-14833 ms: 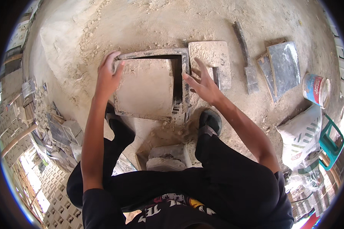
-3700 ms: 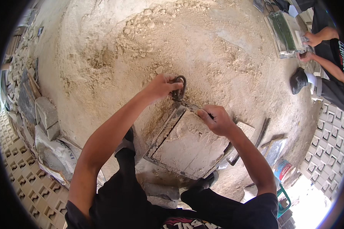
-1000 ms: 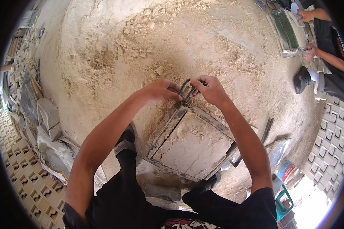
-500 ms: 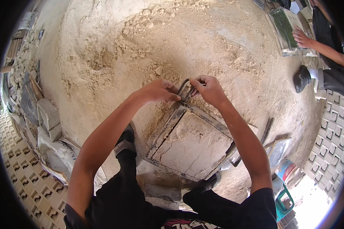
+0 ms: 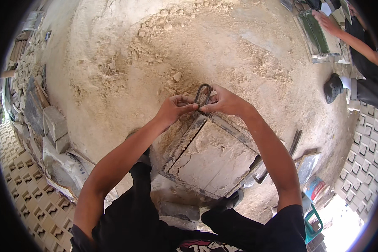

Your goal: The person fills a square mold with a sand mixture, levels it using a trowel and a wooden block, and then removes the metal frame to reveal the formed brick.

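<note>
A square mould (image 5: 178,157) with a dark, dusty metal frame lies between my feet, its inside filled with pale, cracked material. At its far corner rises a long, narrow metal loop (image 5: 208,89), pointing away from me. My left hand (image 5: 172,110) is closed, with thumb and forefinger pinching the loop's left side near its base. From the other side my right hand (image 5: 227,102) grips the base, thumb in front and curled fingers behind. What joins the loop to the corner is partly hidden by my fingertips.
Crumbled earth and small lumps (image 5: 177,77) cover the ground ahead. Grey blocks (image 5: 54,124) and rubble stand left. A metal bar (image 5: 295,143), bucket (image 5: 316,187) and green plastic item (image 5: 313,224) lie right. At far right, a co-worker's hand (image 5: 326,23) is over a green mould (image 5: 314,33).
My right hand has slid down from the loop's upper right side to its base, leaving the top bare. My left hand has shifted slightly. The co-worker's hand has moved farther up the green mould.
</note>
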A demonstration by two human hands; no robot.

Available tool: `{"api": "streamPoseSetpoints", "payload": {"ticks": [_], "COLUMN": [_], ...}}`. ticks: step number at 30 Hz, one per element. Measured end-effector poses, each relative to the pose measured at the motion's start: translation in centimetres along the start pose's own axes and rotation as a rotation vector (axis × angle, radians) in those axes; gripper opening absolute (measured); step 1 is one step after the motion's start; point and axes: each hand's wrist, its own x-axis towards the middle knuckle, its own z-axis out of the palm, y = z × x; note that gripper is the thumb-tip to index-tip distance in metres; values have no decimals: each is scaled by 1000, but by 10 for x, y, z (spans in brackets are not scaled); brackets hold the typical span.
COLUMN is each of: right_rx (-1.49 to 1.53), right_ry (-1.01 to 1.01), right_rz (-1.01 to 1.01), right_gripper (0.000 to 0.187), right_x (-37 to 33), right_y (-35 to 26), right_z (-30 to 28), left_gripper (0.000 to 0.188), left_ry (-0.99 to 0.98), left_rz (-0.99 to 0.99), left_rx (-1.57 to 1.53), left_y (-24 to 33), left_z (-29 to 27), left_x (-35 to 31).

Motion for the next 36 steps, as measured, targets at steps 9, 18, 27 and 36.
{"api": "streamPoseSetpoints", "payload": {"ticks": [9, 18, 27, 36], "right_rx": [-254, -220, -49, -65], "right_ry": [-9, 59, -29, -55], "right_rz": [26, -44, -106, -178], "right_gripper": [95, 77, 83, 92], "right_x": [2, -2, -2, -5], "right_y": [-23, -21, -7, -17], "right_z": [3, 6, -4, -1], "left_gripper": [29, 32, 27, 25], "left_ry": [41, 38, -58, -45], "left_rz": [44, 37, -129, -115], "left_rx": [51, 63, -11, 18], "left_y": [-4, -1, -2, 4], "left_z": [-1, 1, -4, -1], "left_x": [-2, -10, 3, -1]}}
